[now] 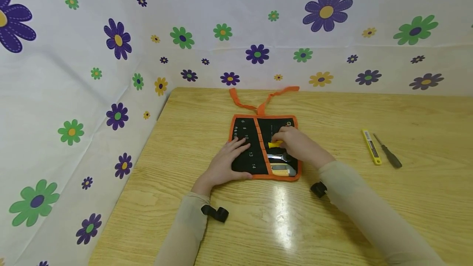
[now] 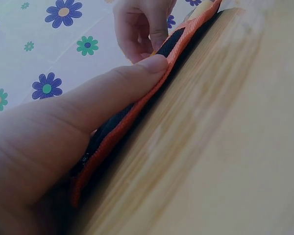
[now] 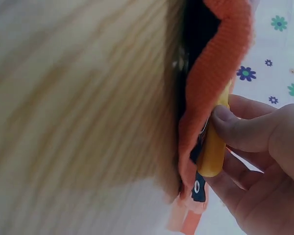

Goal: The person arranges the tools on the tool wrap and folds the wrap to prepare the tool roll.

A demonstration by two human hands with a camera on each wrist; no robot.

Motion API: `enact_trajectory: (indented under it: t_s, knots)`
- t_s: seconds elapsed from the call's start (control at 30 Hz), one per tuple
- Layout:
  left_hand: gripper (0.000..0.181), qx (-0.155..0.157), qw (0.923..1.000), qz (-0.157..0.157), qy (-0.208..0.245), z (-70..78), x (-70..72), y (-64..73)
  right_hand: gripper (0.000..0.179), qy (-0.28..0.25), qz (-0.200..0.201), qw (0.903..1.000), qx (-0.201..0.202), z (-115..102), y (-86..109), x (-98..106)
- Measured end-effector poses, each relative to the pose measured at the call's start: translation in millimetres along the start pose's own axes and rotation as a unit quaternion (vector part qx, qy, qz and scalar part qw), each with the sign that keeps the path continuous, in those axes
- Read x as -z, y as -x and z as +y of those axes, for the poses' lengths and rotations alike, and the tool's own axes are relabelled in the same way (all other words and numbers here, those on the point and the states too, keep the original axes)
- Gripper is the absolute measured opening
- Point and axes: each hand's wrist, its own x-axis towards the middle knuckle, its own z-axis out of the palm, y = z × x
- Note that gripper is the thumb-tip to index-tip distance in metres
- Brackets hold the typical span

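right fingers (image 3: 241,130) pinching yellow handle (image 3: 213,154), orange-edged pouch (image 1: 258,151)

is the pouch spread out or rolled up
Spread out: the pouch lies open on the table, its orange ties undone, with the wrench and cutter showing.

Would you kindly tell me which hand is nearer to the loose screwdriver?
Right: the right hand holds a yellow handle at the pouch, left of the screwdriver; the left hand touches the pouch farther left.
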Motion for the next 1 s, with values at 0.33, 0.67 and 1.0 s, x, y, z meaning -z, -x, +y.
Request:
enact_trajectory:
  t_s: [0.33, 0.67, 1.0]
  knots:
    - [0.093, 0.001, 1.0000, 0.000, 0.003, -0.7, -1.2, -0.7, 0.023, -0.002, -0.028, 0.9994, -0.022, -6.6, -8.9, -2.0]
    - [0.092, -0.004, 1.0000, 0.003, -0.006, -3.1, -2.7, 0.1, 0.025, -0.004, -0.044, 0.9986, -0.029, -12.8, -13.3, -1.2]
    - [0.092, -0.008, 1.0000, 0.003, 0.001, -2.0, -1.4, -0.3, 0.025, 0.001, -0.040, 0.9987, -0.030, -14.4, -17.1, -4.9]
